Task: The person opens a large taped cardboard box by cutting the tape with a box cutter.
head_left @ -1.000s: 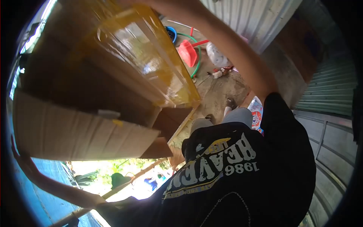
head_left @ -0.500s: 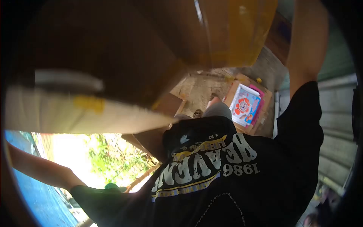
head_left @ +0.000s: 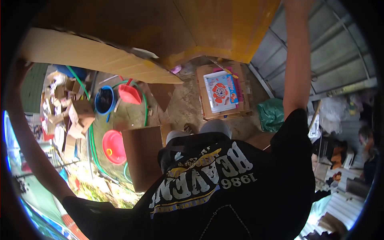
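A large cardboard box (head_left: 136, 20) with strips of yellow-brown tape is held up between my two arms, filling the top of the view. Its pale flap (head_left: 100, 56) slants across the upper left. My left hand (head_left: 25, 66) is closed on the outer end of this flap; only part of its fingers shows. At the taped right side of the box is my right hand (head_left: 298, 5), with its fingers cut off by the top of the frame. Below, a white and blue toy package (head_left: 220, 92) with an orange picture lies on flat cardboard boxes (head_left: 203, 105).
An open brown carton (head_left: 142, 156) stands beside my legs. To the left are a red basin (head_left: 114, 146), a blue tub (head_left: 105, 108), a red dustpan (head_left: 130, 95), a green hose (head_left: 92, 148) and piled cartons (head_left: 80, 114). A green bag (head_left: 272, 114) lies near the metal wall (head_left: 332, 48).
The view has turned, and the held box sits higher in it. More floor, the tubs and the piled cartons now show. Part of my left hand has come into sight at the flap.
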The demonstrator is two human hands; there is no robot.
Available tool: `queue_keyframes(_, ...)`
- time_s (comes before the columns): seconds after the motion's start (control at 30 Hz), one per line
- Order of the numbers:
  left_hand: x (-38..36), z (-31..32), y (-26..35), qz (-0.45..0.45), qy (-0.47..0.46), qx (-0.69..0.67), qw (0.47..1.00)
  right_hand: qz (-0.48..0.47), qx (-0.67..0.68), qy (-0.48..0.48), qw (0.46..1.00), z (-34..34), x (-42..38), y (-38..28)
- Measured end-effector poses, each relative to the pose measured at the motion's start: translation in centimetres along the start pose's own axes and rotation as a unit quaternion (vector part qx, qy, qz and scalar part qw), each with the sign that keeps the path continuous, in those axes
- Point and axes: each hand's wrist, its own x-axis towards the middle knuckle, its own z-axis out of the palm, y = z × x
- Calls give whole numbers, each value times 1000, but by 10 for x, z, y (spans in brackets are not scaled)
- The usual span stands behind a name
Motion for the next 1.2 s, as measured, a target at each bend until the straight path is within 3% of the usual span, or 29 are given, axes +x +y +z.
queue_keyframes(0.17,31,103,-66,-81,-151,-47,984,164,-158,26,973,-132,-52,18)
queue_keyframes(0.27,31,172,-93,-126,-192,-103,968,258,-223,22,940,-207,-79,17)
queue_keyframes(0.33,23,218,-100,-130,-161,-141,968,300,-250,25,920,-247,-89,10)
queue_keyframes(0.4,25,234,-118,-45,-178,-57,981,323,-267,57,906,-275,-99,-6)
queue_keyframes(0.43,26,238,-120,-46,-206,-46,976,330,-275,79,900,-288,-105,-13)
queue_keyframes(0.53,10,259,-132,-34,-249,-85,964,347,-329,120,870,-338,-142,-49)
queue_keyframes(0.57,0,270,-131,-48,-251,-97,962,368,-291,164,868,-357,-162,-65)
queue_keyframes(0.6,-19,285,-121,-101,-243,-84,961,409,-314,104,851,-375,-171,-92)
queue_keyframes(0.63,-35,285,-132,-7,-257,-25,966,433,-330,88,834,-392,-184,-120)
queue_keyframes(0.73,-91,310,-124,-101,-292,-94,946,506,-371,104,772,-437,-225,-210)
queue_keyframes(0.77,-108,317,-126,-30,-344,17,938,524,-385,116,751,-452,-234,-235)
queue_keyframes(0.83,-138,323,-131,-135,-395,-83,905,555,-408,137,712,-471,-252,-283)
queue_keyframes(0.97,-175,335,-109,-302,-451,-118,831,618,-437,179,628,-491,-290,-364)
queue_keyframes(1.13,-210,366,-87,-352,-489,24,798,703,-400,187,557,-483,-357,-413)
queue_keyframes(1.2,-230,377,-87,-456,-339,48,822,739,-380,164,532,-473,-381,-420)
